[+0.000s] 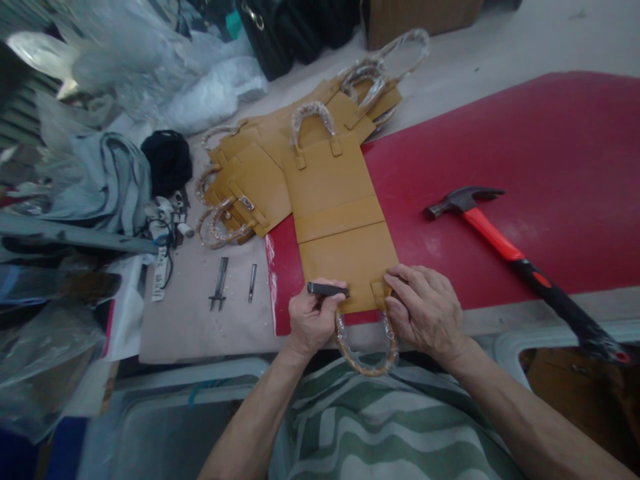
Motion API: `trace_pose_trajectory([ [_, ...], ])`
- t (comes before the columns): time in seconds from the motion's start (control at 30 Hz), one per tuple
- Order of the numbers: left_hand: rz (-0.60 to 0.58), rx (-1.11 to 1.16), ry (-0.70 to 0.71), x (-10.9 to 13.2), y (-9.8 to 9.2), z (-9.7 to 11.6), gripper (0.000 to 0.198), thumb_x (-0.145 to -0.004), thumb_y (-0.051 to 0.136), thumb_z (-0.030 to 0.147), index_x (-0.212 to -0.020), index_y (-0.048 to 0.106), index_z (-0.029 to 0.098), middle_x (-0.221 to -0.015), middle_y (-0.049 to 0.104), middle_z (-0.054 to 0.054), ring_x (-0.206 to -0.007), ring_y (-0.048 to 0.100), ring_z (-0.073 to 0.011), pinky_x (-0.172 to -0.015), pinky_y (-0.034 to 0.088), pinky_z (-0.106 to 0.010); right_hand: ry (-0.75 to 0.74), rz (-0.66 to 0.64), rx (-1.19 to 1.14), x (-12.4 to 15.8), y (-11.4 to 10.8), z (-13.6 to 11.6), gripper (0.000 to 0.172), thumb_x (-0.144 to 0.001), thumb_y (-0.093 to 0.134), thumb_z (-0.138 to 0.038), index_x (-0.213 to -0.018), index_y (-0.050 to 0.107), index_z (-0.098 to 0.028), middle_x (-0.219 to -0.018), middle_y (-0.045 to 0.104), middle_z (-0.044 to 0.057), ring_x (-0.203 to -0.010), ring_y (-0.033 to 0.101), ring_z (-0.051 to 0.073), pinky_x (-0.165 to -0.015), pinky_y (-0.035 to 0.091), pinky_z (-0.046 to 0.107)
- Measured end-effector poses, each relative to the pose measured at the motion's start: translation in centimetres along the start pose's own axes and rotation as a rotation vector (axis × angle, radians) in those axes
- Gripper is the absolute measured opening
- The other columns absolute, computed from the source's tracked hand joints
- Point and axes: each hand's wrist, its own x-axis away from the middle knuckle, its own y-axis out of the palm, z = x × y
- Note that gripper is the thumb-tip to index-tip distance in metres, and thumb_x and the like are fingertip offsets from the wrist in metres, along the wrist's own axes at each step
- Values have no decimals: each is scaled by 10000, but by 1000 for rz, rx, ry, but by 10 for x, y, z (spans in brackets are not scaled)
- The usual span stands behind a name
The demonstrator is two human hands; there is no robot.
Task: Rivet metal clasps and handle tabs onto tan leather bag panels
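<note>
A tan leather bag panel (333,190) lies lengthwise before me on a red mat, with a plastic-wrapped handle at each end. My left hand (313,313) is closed around a short dark metal bar-shaped tool (325,289), its inner end over the panel's near left corner. My right hand (425,307) pinches the right-hand tab (379,292) of the near handle (367,369). That handle loops off the panel toward my body. To the right, a claw hammer (493,233) with a red and black grip lies apart from both hands.
More tan bag pieces (260,180) with wrapped handles are piled behind and left. A pronged punch (219,283) and a slim metal tool (253,283) lie on the table left of the red mat (525,147). Clear plastic wrapping (215,87) and black bags (285,33) stand at the back.
</note>
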Motion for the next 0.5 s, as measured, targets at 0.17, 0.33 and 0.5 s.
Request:
trace_pose_trajectory([
  [0.17, -50, -129, 156, -10, -1, 10, 60, -930, 633, 208, -943, 685, 180, -894, 781, -62, -836, 763, -177, -780, 629, -274, 12, -12, -6, 0, 1, 1, 235, -970, 522, -275, -1122, 653, -152, -1157, 710, 133, -1041, 610, 281, -902, 464, 432],
  [0.33, -75, -136, 162, -12, -1, 9, 74, -923, 615, 196, -936, 687, 179, -893, 775, -64, -829, 758, -179, -777, 631, -283, 14, -16, -7, 2, 2, 1, 234, -963, 527, -269, -1113, 659, -148, -1156, 711, 140, -1045, 613, 282, -911, 466, 434],
  [0.5, -84, -176, 249, -11, 1, 3, 92, -906, 619, 202, -950, 699, 189, -896, 786, -63, -846, 768, -185, -806, 637, -287, 16, -10, 12, 2, 2, 1, 241, -951, 537, -271, -1124, 667, -165, -1170, 712, 133, -1043, 615, 282, -926, 463, 439],
])
